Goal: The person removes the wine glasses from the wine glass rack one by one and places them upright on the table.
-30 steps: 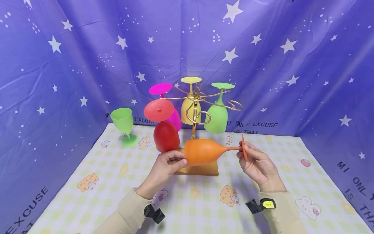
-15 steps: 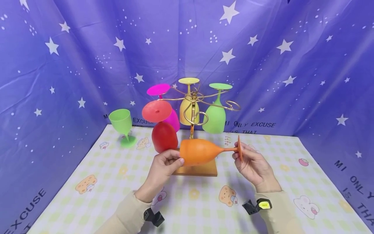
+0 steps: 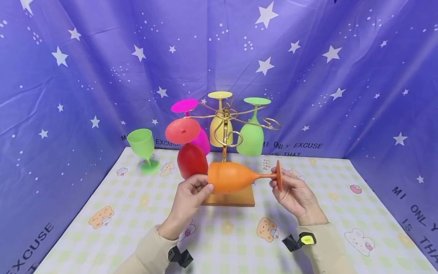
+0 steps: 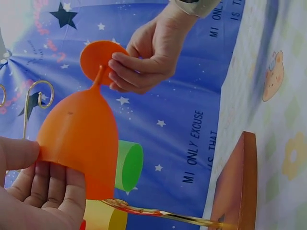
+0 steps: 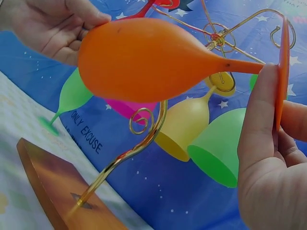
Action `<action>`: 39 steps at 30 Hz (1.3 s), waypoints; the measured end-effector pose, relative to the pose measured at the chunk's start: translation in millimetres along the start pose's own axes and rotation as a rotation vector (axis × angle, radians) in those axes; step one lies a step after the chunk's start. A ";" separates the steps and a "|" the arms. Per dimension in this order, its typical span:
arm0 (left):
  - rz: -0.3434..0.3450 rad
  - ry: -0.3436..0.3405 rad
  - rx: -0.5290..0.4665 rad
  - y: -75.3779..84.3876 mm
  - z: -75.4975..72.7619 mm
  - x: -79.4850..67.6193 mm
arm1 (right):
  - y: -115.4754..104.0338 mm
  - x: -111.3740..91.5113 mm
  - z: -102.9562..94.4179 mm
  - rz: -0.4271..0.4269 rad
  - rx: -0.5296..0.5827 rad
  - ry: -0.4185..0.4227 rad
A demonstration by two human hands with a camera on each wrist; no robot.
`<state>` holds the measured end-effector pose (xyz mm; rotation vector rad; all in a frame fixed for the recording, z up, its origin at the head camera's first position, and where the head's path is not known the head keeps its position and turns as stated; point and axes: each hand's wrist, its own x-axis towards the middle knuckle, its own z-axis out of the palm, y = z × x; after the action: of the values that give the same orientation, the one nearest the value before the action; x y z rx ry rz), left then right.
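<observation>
An orange goblet [image 3: 232,177] lies sideways in the air in front of the rack, rim to the left and foot to the right. My left hand [image 3: 188,198] pinches its rim, thumb outside and fingers at the opening, as the left wrist view shows. The foot is gripped by my right hand [image 3: 295,194]; in the right wrist view the foot [image 5: 283,72] sits between fingers and thumb. Behind the goblet stands a gold wire rack [image 3: 226,114] on a wooden base [image 3: 236,199]. Red [image 3: 191,161], magenta, yellow [image 3: 220,131] and green [image 3: 251,139] goblets hang upside down from it.
A second green goblet [image 3: 142,142] stands upright at the table's back left. The table wears a checked cloth [image 3: 137,232] with cartoon prints. A blue star-patterned curtain [image 3: 205,45] hangs behind and at both sides. Two curled rack arms at the front and right hold no goblet.
Both hands and the orange goblet have drifted slightly left in the head view, which itself has shifted a little. The grip on the goblet stays the same.
</observation>
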<state>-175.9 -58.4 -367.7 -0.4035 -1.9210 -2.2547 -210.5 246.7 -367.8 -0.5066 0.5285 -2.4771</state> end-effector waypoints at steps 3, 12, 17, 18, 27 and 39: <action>0.012 0.003 -0.013 2.0 0.1 -0.9 | 1.1 0.6 -1.1 0.002 -0.009 0.011; 0.043 0.035 0.079 10.8 1.7 -4.8 | 5.3 3.0 -4.2 0.020 -0.021 0.019; 0.061 0.043 0.127 14.6 1.8 -6.5 | 7.3 3.8 -6.8 0.012 -0.052 0.047; 0.065 0.043 0.135 15.1 1.6 -6.7 | 7.7 4.1 -7.3 0.006 -0.061 0.055; 0.105 0.021 0.183 18.9 -0.5 -7.9 | 14.0 6.0 -11.9 -0.007 -0.204 0.294; 0.170 -0.011 0.235 22.9 -3.2 -10.0 | 24.4 10.3 -24.4 -0.036 -0.505 0.499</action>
<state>-160.1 -66.0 -349.5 -0.5245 -2.0410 -1.9004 -219.0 228.2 -397.5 -0.0666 1.3701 -2.4929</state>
